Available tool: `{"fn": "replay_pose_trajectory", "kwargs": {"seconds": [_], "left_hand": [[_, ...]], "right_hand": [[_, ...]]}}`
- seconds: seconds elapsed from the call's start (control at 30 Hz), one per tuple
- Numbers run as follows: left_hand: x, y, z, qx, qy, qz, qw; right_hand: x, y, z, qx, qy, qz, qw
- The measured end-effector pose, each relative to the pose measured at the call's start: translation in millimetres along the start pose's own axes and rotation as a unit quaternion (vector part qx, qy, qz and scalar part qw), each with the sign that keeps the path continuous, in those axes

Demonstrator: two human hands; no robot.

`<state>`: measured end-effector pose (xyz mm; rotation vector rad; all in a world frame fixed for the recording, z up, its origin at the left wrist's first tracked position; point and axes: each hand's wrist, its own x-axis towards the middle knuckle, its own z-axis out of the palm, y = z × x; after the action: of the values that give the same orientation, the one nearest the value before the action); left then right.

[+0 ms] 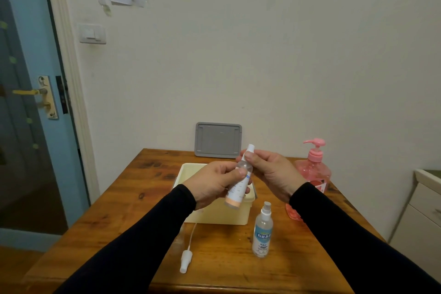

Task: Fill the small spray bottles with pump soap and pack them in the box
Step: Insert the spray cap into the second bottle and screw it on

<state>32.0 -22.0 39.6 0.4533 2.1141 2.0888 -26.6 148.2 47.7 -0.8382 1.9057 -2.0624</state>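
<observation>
Wood, knotty and orange-brown, makes up the one square surface (133, 198) that carries everything. On it, at the centre, sits one pale yellow rectangular plastic box (191, 174), its top open. At twelve o'clock from the box, one grey rectangular plastic lid (218, 139) leans upright against the wall. At two o'clock from the box stands one pink translucent pump soap bottle (313, 169) with a pink pump head. One flat pink-red object (293, 213) lies at four o'clock from the box, half hidden by the right sleeve; what it is cannot be told.

Two small spray bottles are in view. One clear spray bottle with a blue-and-white label (262, 231) stands upright at five o'clock from the box, its white spray head fitted. The other, a clear small spray bottle with a peach layer at its bottom (236, 189), is held tilted over the box's right edge. The left hand (212, 183) grips its body, fingers curled round it. The right hand (269, 172) pinches the white spray top at its neck between thumb and fingers.

One loose white spray head with a thin dip tube (186, 259) lies at seven o'clock from the box, apart from both bottles.
</observation>
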Motion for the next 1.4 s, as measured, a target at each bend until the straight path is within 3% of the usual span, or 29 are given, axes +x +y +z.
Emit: {"fn": "replay_pose_trajectory", "kwargs": {"seconds": [0.2,0.43,0.6,1.17,1.4], "left_hand": [[1.1,-5.3,8.5,0.119,0.084,0.045,0.988],[-1.7,12.3,0.6,-0.052,-0.017,-0.024,0.998],[-2.7,12.8,-0.8,-0.124,-0.062,-0.045,0.989],[1.6,-11.9,7.7,0.034,0.055,0.052,0.997],[3.1,-24.3,6.3,0.082,0.104,0.04,0.99]], "right_hand": [[-1.7,1.1,6.4,-0.05,0.022,-0.02,0.998],[-0.5,-10.4,-2.1,0.065,-0.038,0.017,0.997],[0.9,-16.0,-5.1,0.084,-0.073,0.041,0.993],[1.5,0.7,5.3,-0.103,0.014,-0.026,0.994],[-2.1,9.4,4.7,-0.136,0.011,-0.024,0.99]]}}
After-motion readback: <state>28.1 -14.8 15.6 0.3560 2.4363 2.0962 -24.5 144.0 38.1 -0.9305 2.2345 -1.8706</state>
